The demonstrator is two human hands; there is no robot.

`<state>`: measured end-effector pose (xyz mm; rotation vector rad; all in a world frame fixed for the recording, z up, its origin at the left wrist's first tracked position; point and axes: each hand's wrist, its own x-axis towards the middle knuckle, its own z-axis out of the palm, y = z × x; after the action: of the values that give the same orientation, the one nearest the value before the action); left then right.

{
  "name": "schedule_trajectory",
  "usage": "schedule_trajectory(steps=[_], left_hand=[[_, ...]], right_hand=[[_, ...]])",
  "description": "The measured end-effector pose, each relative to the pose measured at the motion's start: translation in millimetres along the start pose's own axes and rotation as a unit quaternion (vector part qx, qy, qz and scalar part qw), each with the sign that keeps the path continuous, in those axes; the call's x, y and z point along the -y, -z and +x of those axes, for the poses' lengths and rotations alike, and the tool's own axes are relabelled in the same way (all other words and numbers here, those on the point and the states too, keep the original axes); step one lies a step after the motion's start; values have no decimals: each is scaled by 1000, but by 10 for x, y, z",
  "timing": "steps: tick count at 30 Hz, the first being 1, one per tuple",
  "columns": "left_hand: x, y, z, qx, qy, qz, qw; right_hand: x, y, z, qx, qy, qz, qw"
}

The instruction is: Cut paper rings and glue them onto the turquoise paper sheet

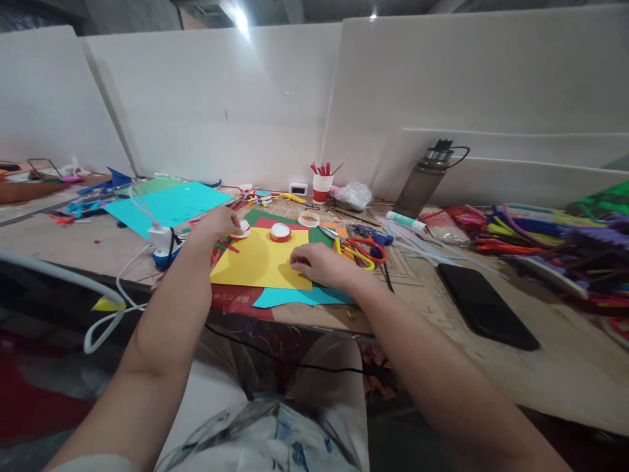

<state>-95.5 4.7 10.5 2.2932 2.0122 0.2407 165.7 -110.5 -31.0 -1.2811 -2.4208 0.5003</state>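
Note:
A yellow paper sheet (263, 262) lies on the table in front of me, on top of red, green and teal sheets. My left hand (219, 221) rests at its upper left corner with curled fingers touching a small red-and-white tape roll (242, 229). My right hand (318, 264) lies on the sheet's right edge, fingers curled down and pressing on the paper. A second red-and-white tape roll (280, 232) sits at the top of the yellow sheet between my hands. Whether either hand holds anything small is not clear.
Scissors with red and yellow handles (361, 251) lie right of my right hand. A black phone (484, 306) lies further right, beside a heap of pipe cleaners (545, 242). A teal sheet (170, 204), a white charger (161, 240), a cup of sticks (322, 184) and a bottle (425, 177) stand behind.

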Motion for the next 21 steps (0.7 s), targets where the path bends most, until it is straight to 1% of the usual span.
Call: schedule_trajectory(steps=[2, 6, 8, 9, 13, 14, 19, 21], left_hand=[[-11, 7, -30, -10, 6, -14, 1000], [-37, -14, -16, -57, 51, -31, 997], [-36, -40, 21, -74, 50, -33, 995], [-33, -54, 40, -68, 47, -31, 996], [-20, -86, 78, -4, 31, -22, 999], [-19, -89, 78, 0, 30, -22, 999], [-24, -93, 66, -18, 18, -13, 1000], [-43, -88, 55, -31, 25, -16, 999]], right_hand=[[7, 2, -2, 3, -1, -1, 1000], [6, -4, -3, 0, 0, 2, 1000], [6, -7, -4, -3, -3, 2, 1000], [8, -6, -5, -4, -4, 1, 1000], [28, 10, -10, 3, -9, -3, 1000], [32, 14, -11, 4, -11, -2, 1000], [39, 17, -14, 7, -6, -4, 1000], [31, 13, -9, 2, -3, -4, 1000]])
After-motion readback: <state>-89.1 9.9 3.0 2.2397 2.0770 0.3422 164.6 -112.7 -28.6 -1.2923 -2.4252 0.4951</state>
